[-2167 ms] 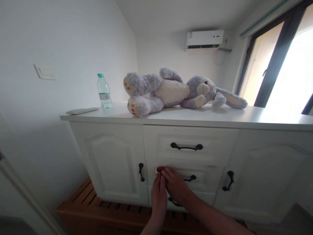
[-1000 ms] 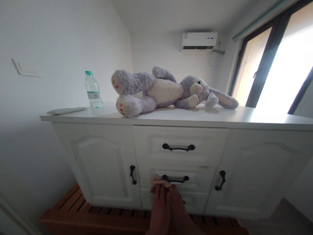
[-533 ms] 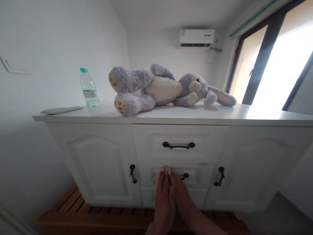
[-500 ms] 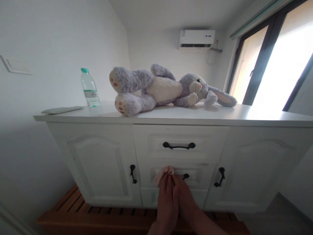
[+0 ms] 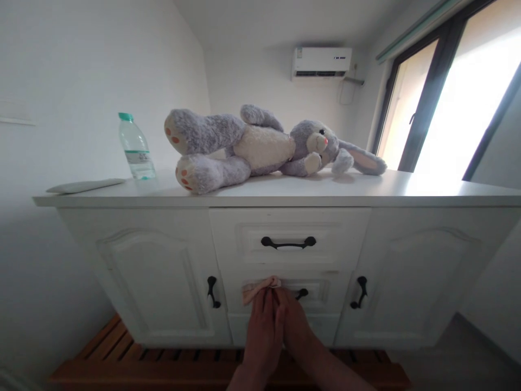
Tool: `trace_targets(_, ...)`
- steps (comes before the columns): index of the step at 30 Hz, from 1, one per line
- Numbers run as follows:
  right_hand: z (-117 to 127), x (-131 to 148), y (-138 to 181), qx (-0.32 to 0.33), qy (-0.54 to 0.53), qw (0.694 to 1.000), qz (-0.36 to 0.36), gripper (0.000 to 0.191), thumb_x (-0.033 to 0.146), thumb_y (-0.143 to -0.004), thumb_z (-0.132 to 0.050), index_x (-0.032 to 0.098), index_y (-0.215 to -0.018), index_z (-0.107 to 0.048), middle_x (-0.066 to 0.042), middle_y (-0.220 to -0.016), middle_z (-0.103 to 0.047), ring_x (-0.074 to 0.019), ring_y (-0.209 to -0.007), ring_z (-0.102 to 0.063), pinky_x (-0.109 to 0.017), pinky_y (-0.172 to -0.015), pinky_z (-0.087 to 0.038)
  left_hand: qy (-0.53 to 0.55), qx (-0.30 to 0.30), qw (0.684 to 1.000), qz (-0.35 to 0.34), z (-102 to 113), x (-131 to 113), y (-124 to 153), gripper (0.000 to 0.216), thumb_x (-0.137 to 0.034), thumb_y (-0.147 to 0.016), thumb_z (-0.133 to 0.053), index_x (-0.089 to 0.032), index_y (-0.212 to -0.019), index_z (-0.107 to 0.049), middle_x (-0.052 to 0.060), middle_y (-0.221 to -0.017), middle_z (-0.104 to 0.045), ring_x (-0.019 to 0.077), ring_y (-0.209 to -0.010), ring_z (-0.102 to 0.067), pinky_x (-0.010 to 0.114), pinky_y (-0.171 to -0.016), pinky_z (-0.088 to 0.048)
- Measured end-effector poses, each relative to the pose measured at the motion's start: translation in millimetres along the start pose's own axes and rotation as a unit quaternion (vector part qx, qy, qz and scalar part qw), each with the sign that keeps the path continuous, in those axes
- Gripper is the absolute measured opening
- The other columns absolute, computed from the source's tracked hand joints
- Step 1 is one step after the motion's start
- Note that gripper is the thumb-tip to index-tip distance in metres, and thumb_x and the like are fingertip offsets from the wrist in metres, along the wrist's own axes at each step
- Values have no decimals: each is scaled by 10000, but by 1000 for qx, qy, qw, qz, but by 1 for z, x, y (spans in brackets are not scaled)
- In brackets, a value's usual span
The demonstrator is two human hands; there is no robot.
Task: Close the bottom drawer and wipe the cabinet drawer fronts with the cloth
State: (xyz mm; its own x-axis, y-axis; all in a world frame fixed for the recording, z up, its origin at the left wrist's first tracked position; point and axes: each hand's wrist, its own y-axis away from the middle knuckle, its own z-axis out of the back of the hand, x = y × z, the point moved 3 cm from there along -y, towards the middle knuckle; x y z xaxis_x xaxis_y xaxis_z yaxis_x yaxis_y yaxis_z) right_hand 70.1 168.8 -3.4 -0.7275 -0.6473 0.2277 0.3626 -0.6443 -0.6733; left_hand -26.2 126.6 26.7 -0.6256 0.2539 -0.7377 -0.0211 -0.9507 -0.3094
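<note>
A white cabinet (image 5: 171,271) with black handles fills the view. My left hand (image 5: 262,334) and my right hand (image 5: 297,328) are pressed side by side against the front of the middle drawer (image 5: 321,290). Together their fingertips hold a small pink cloth (image 5: 257,288) against the drawer, left of its black handle (image 5: 302,294), which my right hand partly hides. The top drawer handle (image 5: 288,243) sits above them.
On the cabinet top lie a grey plush rabbit (image 5: 260,146), a water bottle (image 5: 134,146) and a flat grey remote (image 5: 83,186). A wooden slatted platform (image 5: 122,361) runs under the cabinet. A glass door (image 5: 459,103) is at right, an air conditioner (image 5: 321,62) on the far wall.
The view has shifted, so the cabinet sits further left. Both hands stay on the middle drawer front; the pink cloth has moved along it and now spreads out to the left.
</note>
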Motion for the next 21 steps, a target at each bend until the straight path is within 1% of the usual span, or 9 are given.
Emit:
trace_targets(1,-1,2,-2,4,-4,1000,1,401,84,-914,-564,158,-1304,-620,-111,-1129,-710,-245,-1016,-676,-402,-945,-588,-11,-1,1000,-1,1,2,0,691,-517,-987,-290,-84,-1511,-412,201,-1642,-391,300,-1541,-330,530,-1292,-257)
trace_targets(3,8,1,0,8,-14,1000,5,412,91,-910,-580,159,-1314,-615,-111,-1142,-706,-248,-1024,-672,-408,-955,-587,-34,9,999,-8,-3,-1,0,700,-516,-988,-284,-63,-1504,-416,207,-1642,-390,304,-1543,-324,532,-1295,-251)
trace_targets(6,40,-12,14,4,-22,1000,6,437,90,-925,-556,197,-1346,-601,-100,-1187,-695,-233,-1053,-664,-387,-977,-578,-32,42,998,-38,-21,-21,0,697,-529,-978,-320,-84,-1505,-424,198,-1633,-412,327,-1540,-327,556,-1295,-240)
trace_targets(8,61,-23,22,-2,-15,1000,-1,428,93,-934,-543,213,-1340,-609,-95,-1166,-698,-224,-1031,-668,-371,-963,-581,-6,61,996,-61,-34,-38,-1,691,-537,-969,-356,-103,-1500,-445,193,-1607,-457,331,-1516,-371,541,-1286,-275)
trace_targets(11,77,-35,29,3,-7,1000,-12,413,101,-928,-557,216,-1318,-629,-96,-1143,-699,-224,-1015,-669,-360,-946,-586,8,61,995,-78,-45,-54,-3,693,-529,-974,-349,-85,-1497,-447,216,-1584,-477,332,-1492,-409,528,-1270,-314)
trace_targets(13,76,-36,28,5,8,1000,-8,407,94,-920,-562,213,-1300,-644,-99,-1136,-700,-233,-1015,-667,-370,-943,-587,-1,56,995,-88,-45,-53,-3,682,-514,-981,-338,-89,-1505,-434,224,-1586,-471,335,-1493,-407,542,-1264,-321)
trace_targets(16,69,-29,23,7,41,999,2,404,60,-905,-566,206,-1268,-667,-98,-1114,-710,-248,-998,-668,-394,-933,-592,-24,66,992,-100,-38,-39,-2,690,-515,-979,-352,-82,-1512,-417,226,-1602,-448,339,-1505,-391,556,-1261,-324)
trace_targets(18,65,-20,17,27,44,999,1,422,42,-897,-567,215,-1268,-670,-96,-1141,-710,-252,-1019,-665,-401,-955,-584,-45,74,991,-99,-32,-27,0,718,-523,-977,-355,-50,-1516,-392,236,-1628,-401,339,-1529,-349,556,-1268,-310)
trace_targets(21,63,-5,4,72,14,997,-9,415,46,-899,-570,210,-1265,-675,-105,-1203,-699,-255,-1066,-658,-402,-1002,-561,-59,58,993,-82,-22,-14,2,723,-509,-987,-329,-27,-1526,-357,248,-1651,-347,330,-1556,-291,559,-1275,-286)
